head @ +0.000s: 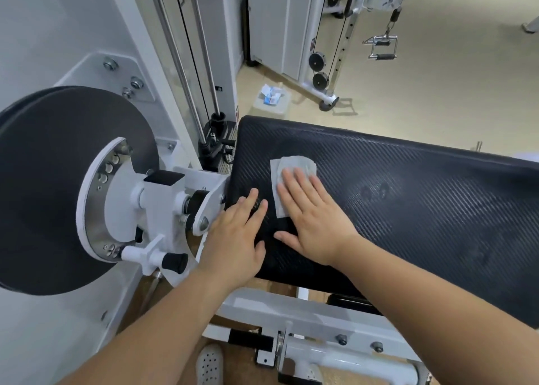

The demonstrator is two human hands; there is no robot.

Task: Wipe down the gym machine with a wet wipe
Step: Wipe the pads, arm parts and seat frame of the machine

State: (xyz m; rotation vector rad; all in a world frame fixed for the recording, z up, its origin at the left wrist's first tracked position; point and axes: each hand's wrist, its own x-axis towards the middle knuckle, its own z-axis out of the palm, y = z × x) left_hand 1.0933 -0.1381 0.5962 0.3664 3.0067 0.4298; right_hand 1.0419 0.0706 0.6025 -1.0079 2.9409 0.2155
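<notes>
Flat right hand presses wipe onto pad; left hand rests alongside.

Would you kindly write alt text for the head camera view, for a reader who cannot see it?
A person's right hand presses a wet wipe flat on the black pad of a gym machine, while the left hand rests flat on the pad's left edge.

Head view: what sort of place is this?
Likely a gym: a padded machine bench, a cable pulley station with a hanging stirrup handle behind it, and chrome guide rods beside a large black cam wheel.
</notes>
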